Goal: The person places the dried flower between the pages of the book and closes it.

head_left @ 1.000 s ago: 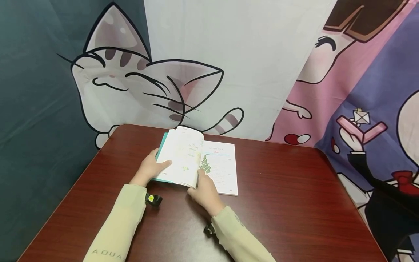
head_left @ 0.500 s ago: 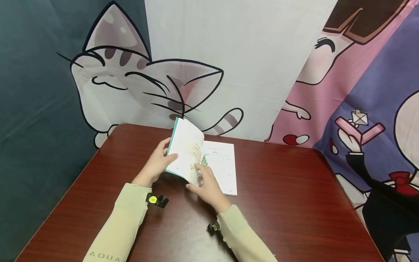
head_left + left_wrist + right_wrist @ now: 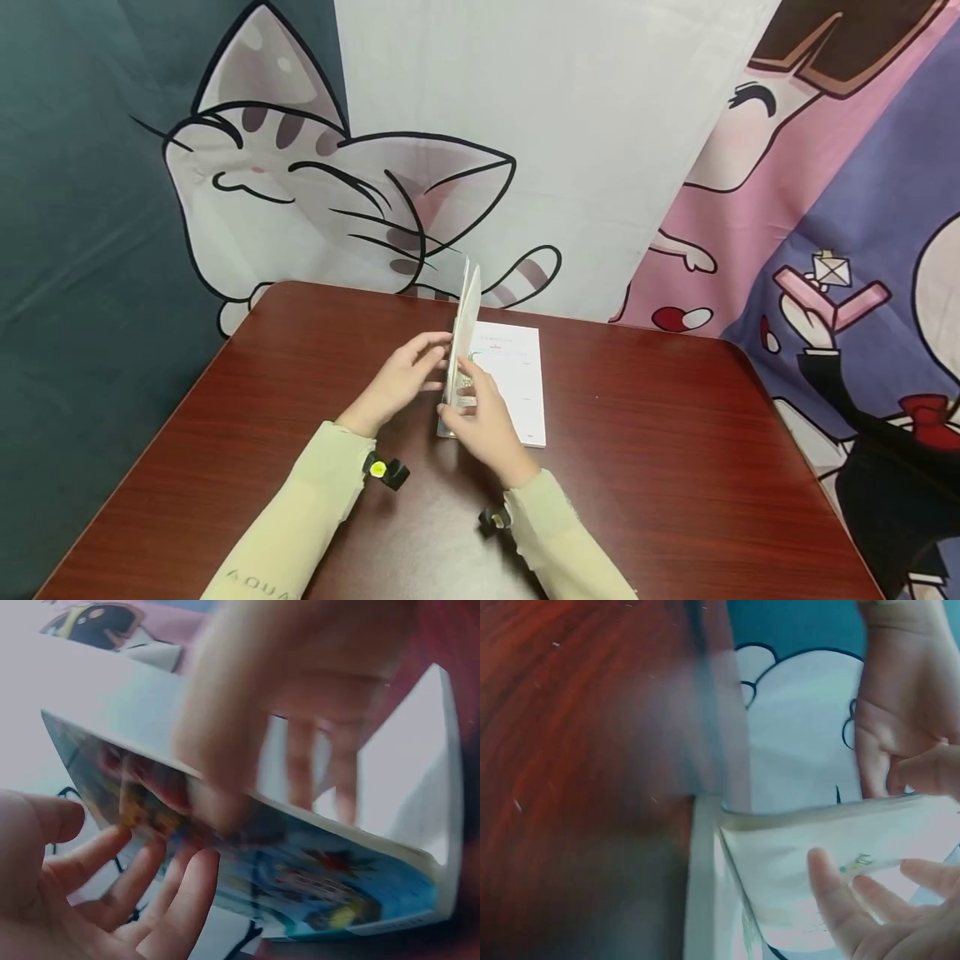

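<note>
A paperback book (image 3: 517, 383) lies on the dark red table (image 3: 637, 467). Its right half is flat, and its left half (image 3: 467, 317) stands almost upright on the spine. My left hand (image 3: 408, 371) touches the outer cover with straight fingers. In the left wrist view those fingers (image 3: 112, 877) spread against the colourful cover (image 3: 300, 877). My right hand (image 3: 480, 408) holds the near edge of the raised half, thumb on the cover side and fingers on the page side. In the right wrist view its fingertips (image 3: 870, 900) lie on the white page (image 3: 795, 862), with the left hand (image 3: 900, 727) beyond.
Hanging cloths with a cartoon cat (image 3: 300, 183) and other cartoon figures (image 3: 825, 250) close off the back and sides of the table. Small black camera mounts sit at both wrists (image 3: 386, 471), (image 3: 491, 521). Bare tabletop surrounds the book.
The book's left half has swung up from lying open to nearly vertical. My left hand has moved right behind the cover, and my right hand has stayed at the near edge.
</note>
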### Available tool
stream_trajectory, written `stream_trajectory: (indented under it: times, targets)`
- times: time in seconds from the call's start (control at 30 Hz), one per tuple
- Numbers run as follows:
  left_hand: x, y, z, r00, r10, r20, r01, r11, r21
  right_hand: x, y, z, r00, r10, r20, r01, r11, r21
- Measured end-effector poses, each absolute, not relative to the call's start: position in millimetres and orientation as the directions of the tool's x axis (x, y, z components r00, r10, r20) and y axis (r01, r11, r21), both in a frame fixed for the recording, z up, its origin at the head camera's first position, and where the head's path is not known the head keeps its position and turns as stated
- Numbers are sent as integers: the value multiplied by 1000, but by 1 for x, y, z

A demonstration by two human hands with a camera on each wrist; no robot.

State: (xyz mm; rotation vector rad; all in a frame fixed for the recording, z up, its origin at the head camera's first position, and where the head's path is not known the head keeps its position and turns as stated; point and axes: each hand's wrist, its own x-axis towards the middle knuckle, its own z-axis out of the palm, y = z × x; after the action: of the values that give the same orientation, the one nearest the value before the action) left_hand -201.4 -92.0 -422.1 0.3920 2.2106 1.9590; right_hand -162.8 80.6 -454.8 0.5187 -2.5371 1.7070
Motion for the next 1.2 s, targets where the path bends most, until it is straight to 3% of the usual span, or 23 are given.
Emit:
stream_trajectory:
  times: [0.3,0.5,0.63,0.77,0.97,1.2]
  targets:
    - [-208,-72,-445,-905,398,147,329,439,836,-166,107,-437,-945,-183,269,-300,165,-940]
    - [-213,-58,-455,-861,497,107,419,576,702,-167,133,-420,-977,-22,211,-212,152,-965]
    - [-215,-51,-462,-832,550,70,478,647,594,-172,151,-415,-992,74,107,-86,236,-968]
    - [-215,-46,-467,-820,573,21,498,694,520,-182,167,-419,-997,69,46,-15,407,-913]
    - [-211,-39,-468,-800,597,-53,520,736,433,-194,182,-435,-996,-68,59,-90,695,-713]
    - [-209,-29,-469,-804,575,-150,530,809,255,-199,184,-453,-976,-195,94,-213,786,-580]
